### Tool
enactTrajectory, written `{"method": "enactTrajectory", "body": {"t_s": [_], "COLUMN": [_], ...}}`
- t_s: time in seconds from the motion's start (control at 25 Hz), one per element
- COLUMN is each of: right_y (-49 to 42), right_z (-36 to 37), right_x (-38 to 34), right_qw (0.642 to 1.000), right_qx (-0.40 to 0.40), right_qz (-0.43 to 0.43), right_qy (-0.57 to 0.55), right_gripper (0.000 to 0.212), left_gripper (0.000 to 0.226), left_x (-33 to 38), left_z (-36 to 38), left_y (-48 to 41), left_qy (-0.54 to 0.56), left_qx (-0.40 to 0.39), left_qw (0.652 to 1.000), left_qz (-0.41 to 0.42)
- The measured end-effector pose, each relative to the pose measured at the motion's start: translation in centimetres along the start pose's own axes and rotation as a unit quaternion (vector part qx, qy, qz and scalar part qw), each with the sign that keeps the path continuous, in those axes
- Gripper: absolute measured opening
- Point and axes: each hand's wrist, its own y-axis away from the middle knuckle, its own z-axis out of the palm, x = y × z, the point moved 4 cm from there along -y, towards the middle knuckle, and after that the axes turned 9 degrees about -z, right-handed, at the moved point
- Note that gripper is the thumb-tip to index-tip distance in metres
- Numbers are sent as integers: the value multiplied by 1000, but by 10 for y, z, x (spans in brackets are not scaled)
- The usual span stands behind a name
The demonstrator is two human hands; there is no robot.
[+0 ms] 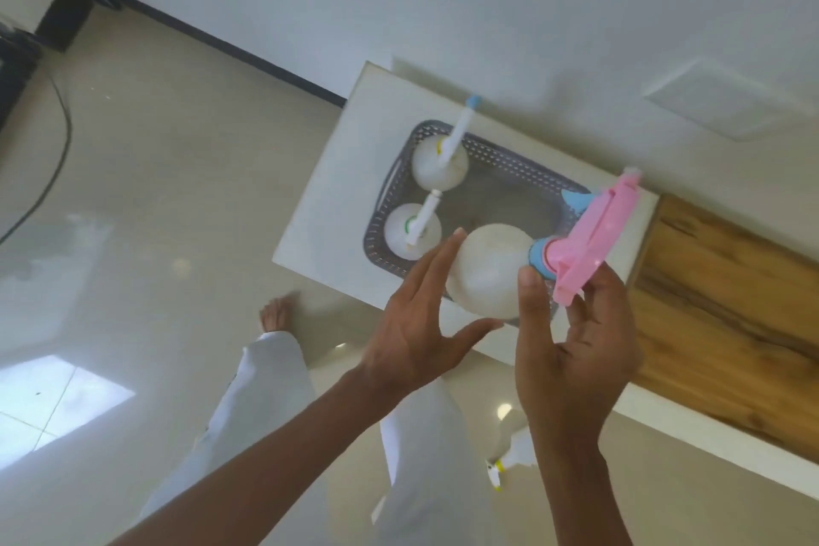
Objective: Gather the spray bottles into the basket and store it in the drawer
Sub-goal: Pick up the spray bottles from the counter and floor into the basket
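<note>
- Head view, setting: a grey perforated basket (483, 191) rests on a white cabinet top (337, 173) beside a wood-grain panel (727, 315); pale floor tiles (155, 191) lie below.
- Head view, contents: 2 white spray bottles already stand upright at the basket's far end, one with a blue-tipped nozzle (439, 162) and one with a green collar (412, 231), just beside each other.
- Head view, object in hand: a 3rd spray bottle (487, 270), white-bodied with a pink trigger head and blue collar, is tilted over the basket's near end, not yet seated.
- Head view, grip: the right hand (571, 350) grasps this bottle at the neck and trigger, thumb against the collar; the left hand (416, 324) is spread open, its fingertips at the bottle's body, steadying rather than clasping.
- Head view, remainder: a 4th bottle with a yellow collar (509, 461) appears to lie on the floor near the person's white trouser leg (266, 390).
- Judged step: gathering, with bottle 3 being placed.
- Judged next move: turn the bottle upright, lower it into the free near end clear of its neighbours, then release. No drawer can be identified here.
</note>
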Motion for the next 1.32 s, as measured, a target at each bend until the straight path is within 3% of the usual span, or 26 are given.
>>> {"method": "enactTrajectory", "body": {"t_s": [0.2,0.36,0.52,0.72,0.88,1.0,1.12,1.32], "right_y": [-20,-30,-44,-47,-50,-52,-45,11], "right_z": [4,45,76,95,100,100,94,45], "right_x": [93,150,180,197,201,203,204,197], "right_qw": [999,999,999,997,996,995,990,979], "right_qx": [-20,-35,-33,-70,-85,-93,-114,-10], "right_qz": [-25,33,28,25,28,38,79,189], "right_qy": [16,-22,-18,-3,3,4,36,70], "right_gripper": [36,35,30,30,32,32,41,48], "left_gripper": [84,82,81,56,64,79,77,63], "left_x": [-1,-32,-57,-75,-79,-76,-70,-55], "left_z": [75,108,131,144,148,150,143,124], "left_y": [-47,-97,-121,-137,-142,-139,-129,-67], "left_qy": [-43,-85,-88,-91,-152,-155,-142,-134], "left_qx": [10,-8,-8,-23,-50,-74,-72,-97], "left_qw": [999,993,983,973,962,957,960,979], "left_qz": [-32,-82,-159,-213,-223,-235,-230,-119]}}
